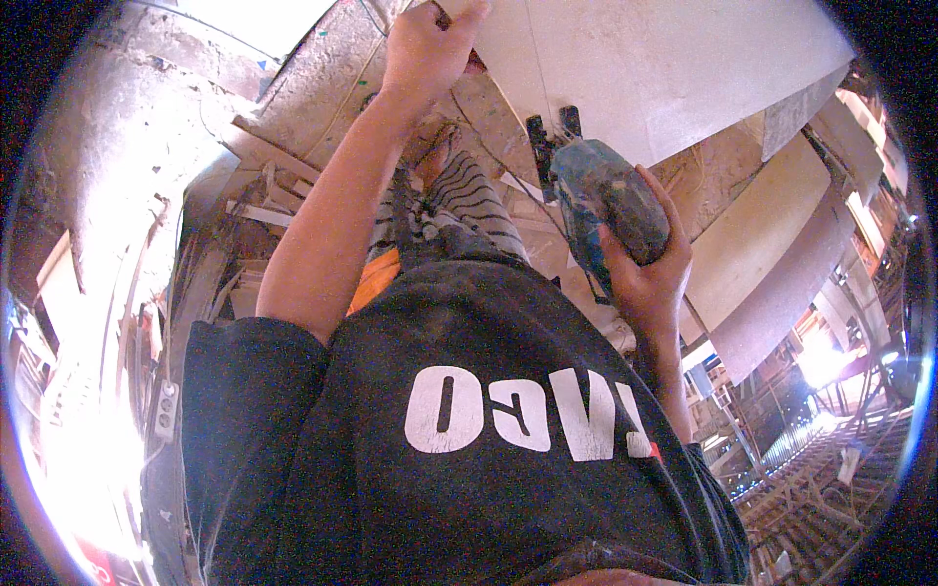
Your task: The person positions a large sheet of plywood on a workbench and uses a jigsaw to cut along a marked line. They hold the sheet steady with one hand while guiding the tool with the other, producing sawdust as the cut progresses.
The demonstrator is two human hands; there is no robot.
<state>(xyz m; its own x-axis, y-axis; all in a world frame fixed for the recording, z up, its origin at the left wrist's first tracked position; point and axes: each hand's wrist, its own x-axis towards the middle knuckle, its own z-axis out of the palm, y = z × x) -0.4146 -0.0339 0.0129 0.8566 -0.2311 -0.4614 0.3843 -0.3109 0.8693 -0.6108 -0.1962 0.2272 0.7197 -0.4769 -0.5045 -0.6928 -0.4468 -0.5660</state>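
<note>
My left hand (430, 49) is at the top, its fingers closed at the edge of a large white board (645, 59); a small dark reddish thing, too hidden to name, shows just below them. My right hand (655, 264) grips a dusty blue-and-dark power tool (616, 205) at the right of my body. The tool's front, with a metal part and dark base, points toward the board's near edge, and I cannot tell whether it touches it. My legs in striped trousers show below the board.
A beige sheet (757, 215) and a greyish sheet (787, 293) lie at the right. Cords run over the dusty floor (322, 68). Wood offcuts (264, 156) are at the left, with a white power strip (166, 410) further down. Bright light washes out the far left.
</note>
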